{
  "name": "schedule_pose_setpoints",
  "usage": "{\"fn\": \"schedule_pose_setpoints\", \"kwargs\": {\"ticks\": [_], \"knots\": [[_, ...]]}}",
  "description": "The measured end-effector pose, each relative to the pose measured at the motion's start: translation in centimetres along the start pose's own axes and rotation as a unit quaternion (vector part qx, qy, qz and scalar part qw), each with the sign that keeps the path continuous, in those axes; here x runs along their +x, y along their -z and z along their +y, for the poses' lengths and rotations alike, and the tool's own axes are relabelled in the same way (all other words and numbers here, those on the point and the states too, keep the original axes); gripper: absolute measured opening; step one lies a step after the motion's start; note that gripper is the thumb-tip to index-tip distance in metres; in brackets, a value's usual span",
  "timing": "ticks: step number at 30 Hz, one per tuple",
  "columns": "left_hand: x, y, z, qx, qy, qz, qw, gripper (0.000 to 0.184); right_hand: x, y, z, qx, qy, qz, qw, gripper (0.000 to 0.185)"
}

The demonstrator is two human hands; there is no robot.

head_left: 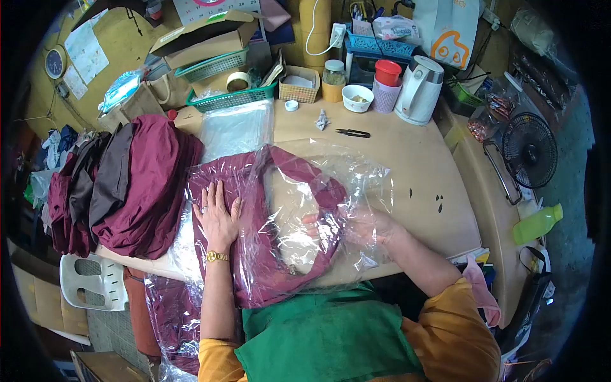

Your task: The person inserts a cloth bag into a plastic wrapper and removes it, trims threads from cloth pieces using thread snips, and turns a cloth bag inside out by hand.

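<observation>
A maroon cloth piece (216,175) with a long curved strip lies on the table, partly within a clear plastic bag (375,175). My left hand (218,216), a gold watch at its wrist, presses flat on the maroon cloth with the fingers spread. At the bag's right side, my right hand (368,224) is seen through shiny plastic. It is around the curved strip, its fingertips showing on the strip's left side; glare blurs the grip. Bagged maroon cloth (172,312) hangs below the table's front edge by my left arm.
A tall pile of maroon and dark cloth (143,184) stands at the left. Flat clear bags (238,127) lie behind. Small black scissors (353,133), a white bowl (358,99) and a kettle (420,89) are at the back. A fan (529,149) stands far right.
</observation>
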State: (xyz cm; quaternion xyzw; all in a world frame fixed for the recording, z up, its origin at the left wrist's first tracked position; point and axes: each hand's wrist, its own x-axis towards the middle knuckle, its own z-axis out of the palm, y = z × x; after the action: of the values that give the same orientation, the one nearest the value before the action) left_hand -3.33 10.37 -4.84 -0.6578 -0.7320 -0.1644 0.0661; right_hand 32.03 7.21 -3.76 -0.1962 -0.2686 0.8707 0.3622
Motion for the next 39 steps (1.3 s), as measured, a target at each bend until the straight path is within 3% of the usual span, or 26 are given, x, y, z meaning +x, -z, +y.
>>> {"fn": "schedule_pose_setpoints", "kwargs": {"ticks": [1, 2, 5, 7, 8, 12, 13, 14, 15, 16, 17, 19, 20, 22, 24, 26, 27, 29, 30, 31, 33, 35, 36, 37, 38, 39], "knots": [[0.0, 0.0, 0.1, -0.005, -0.001, 0.001, 1.000, 0.067, 0.0, 0.1, 0.2, -0.004, -0.016, 0.008, 1.000, 0.029], [-0.1, 0.0, 0.1, -0.004, -0.001, 0.000, 1.000, 0.067, -1.0, 0.1, 0.0, 0.021, 0.037, -0.044, 0.998, 0.033], [-0.2, 0.0, -0.1, -0.009, 0.002, 0.008, 1.000, 0.067, -2.2, 1.2, -1.9, 0.023, 0.075, -0.110, 0.991, 0.050], [-0.1, 0.0, 0.1, -0.007, 0.002, 0.008, 1.000, 0.067, -2.6, 1.0, -2.9, 0.013, 0.016, 0.096, 0.995, 0.066], [-0.1, -0.1, 0.1, -0.009, 0.000, 0.008, 1.000, 0.067, -2.7, 0.3, -2.5, -0.099, 0.024, 0.218, 0.971, 0.073], [-0.2, -0.1, 0.0, 0.003, -0.003, 0.012, 1.000, 0.065, -4.7, 7.2, -8.1, -0.145, 0.021, 0.124, 0.981, 0.067], [-0.2, 0.0, 0.1, 0.008, -0.002, 0.015, 1.000, 0.064, -5.0, 6.4, -9.7, -0.231, 0.093, 0.292, 0.923, 0.059], [-0.2, -0.2, 0.1, 0.005, -0.002, 0.017, 1.000, 0.064, -5.2, 5.7, -10.9, -0.306, 0.164, 0.446, 0.825, 0.052], [0.0, -0.1, 0.2, 0.003, -0.002, 0.022, 1.000, 0.064, -4.9, 5.2, -11.1, -0.309, 0.169, 0.444, 0.824, 0.052], [0.0, 0.0, 0.3, 0.002, 0.001, 0.015, 1.000, 0.064, -4.4, 4.3, -10.2, -0.450, 0.171, 0.300, 0.824, 0.044], [-0.1, 0.1, 0.3, 0.003, 0.002, 0.006, 1.000, 0.065, -3.7, 3.2, -8.7, -0.572, 0.165, 0.144, 0.791, 0.035], [-0.2, 0.5, 0.5, 0.007, 0.001, 0.008, 1.000, 0.065, -3.6, -7.4, -4.4, -0.698, 0.153, 0.086, 0.695, 0.017], [-0.2, 0.4, 0.4, 0.003, -0.001, 0.004, 1.000, 0.065, -3.6, -8.3, -4.3, -0.698, 0.156, 0.085, 0.694, 0.017], [-0.2, 0.2, -0.1, -0.003, -0.006, -0.003, 1.000, 0.066, -3.4, -9.0, -4.0, -0.585, -0.070, 0.020, 0.808, 0.012], [-0.2, 0.3, -0.1, -0.008, -0.003, -0.002, 1.000, 0.067, -3.9, -2.2, -5.0, -0.514, 0.066, 0.186, 0.835, 0.009], [-0.6, 0.2, -0.1, -0.015, -0.002, -0.006, 1.000, 0.067, -6.0, 3.1, -8.7, -0.545, 0.108, 0.343, 0.757, 0.012], [-0.5, 0.1, -0.2, -0.010, -0.001, -0.008, 1.000, 0.068, -6.5, 3.8, -8.7, -0.545, 0.107, 0.346, 0.756, 0.012], [0.0, 0.2, 0.1, -0.007, 0.001, -0.008, 1.000, 0.069, -7.3, 4.9, -8.7, -0.559, -0.007, 0.353, 0.750, 0.016], [0.1, 0.6, 0.2, -0.050, 0.003, -0.007, 0.999, 0.071, -7.2, 2.6, -8.1, -0.516, -0.042, 0.324, 0.792, 0.023], [0.2, 0.8, 0.1, -0.091, 0.004, -0.006, 0.996, 0.072, -6.6, 1.9, -6.9, -0.512, -0.042, 0.325, 0.794, 0.023], [0.6, 1.7, 0.4, -0.192, -0.013, 0.125, 0.973, 0.070, -5.1, 0.7, -4.9, -0.537, 0.097, 0.201, 0.813, 0.042], [-1.4, 10.8, 7.2, -0.293, -0.148, 0.161, 0.931, 0.064, -3.8, -1.4, -2.9, -0.596, 0.206, 0.101, 0.769, 0.065], [-2.5, 13.1, 9.8, -0.369, -0.234, 0.138, 0.889, 0.053, -3.5, -5.3, -3.2, -0.683, 0.153, 0.124, 0.703, 0.067], [-4.7, 15.0, 12.9, -0.546, -0.263, 0.020, 0.795, 0.048, -2.9, -8.9, -3.3, -0.761, 0.095, 0.142, 0.626, 0.068], [-5.4, 16.5, 15.0, -0.481, -0.443, -0.006, 0.756, 0.045, -1.5, -9.2, -1.9, -0.814, 0.093, 0.143, 0.555, 0.067], [-6.4, 16.8, 17.4, -0.489, -0.488, -0.104, 0.715, 0.039, -0.7, -9.0, -0.2, -0.860, 0.092, 0.142, 0.481, 0.067]]}}
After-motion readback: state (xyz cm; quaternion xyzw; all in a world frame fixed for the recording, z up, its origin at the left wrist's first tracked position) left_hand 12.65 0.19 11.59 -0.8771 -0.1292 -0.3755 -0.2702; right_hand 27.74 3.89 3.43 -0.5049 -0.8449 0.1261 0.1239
